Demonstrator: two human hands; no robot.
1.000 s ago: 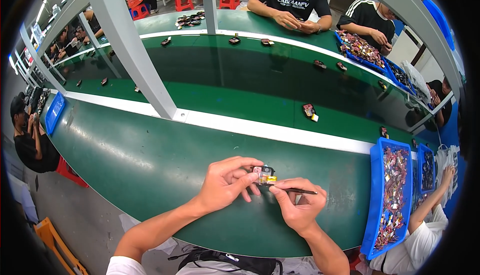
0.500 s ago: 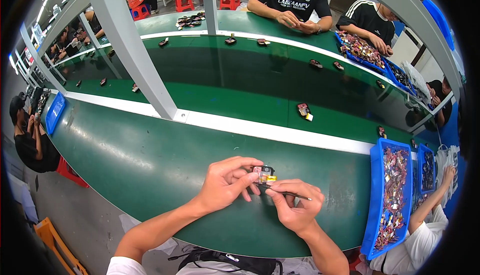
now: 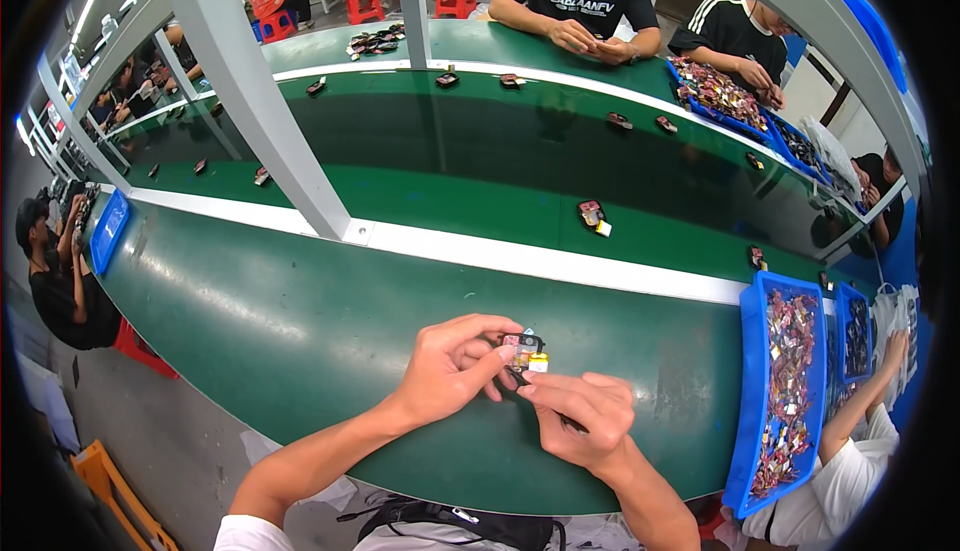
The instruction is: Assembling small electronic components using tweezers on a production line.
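My left hand [image 3: 455,366] pinches a small black part with a yellow and red bit [image 3: 526,353] just above the green table [image 3: 260,321]. My right hand [image 3: 585,413] presses against the part from the right, fingers curled around a thin dark tool [image 3: 568,421] that is mostly hidden in the fist. Both hands meet over the near edge of the table.
A blue tray [image 3: 752,391] of small mixed parts stands to my right, with another person's arm beside it. A green conveyor belt [image 3: 480,201] behind a white strip carries scattered small parts [image 3: 592,216]. A grey post [image 3: 250,91] rises at left. People sit across the belt and at left.
My right hand has drawn in toward the part, and the thin tool that stuck out to the right is now tucked in the fist. Parts on the belt have drifted left.
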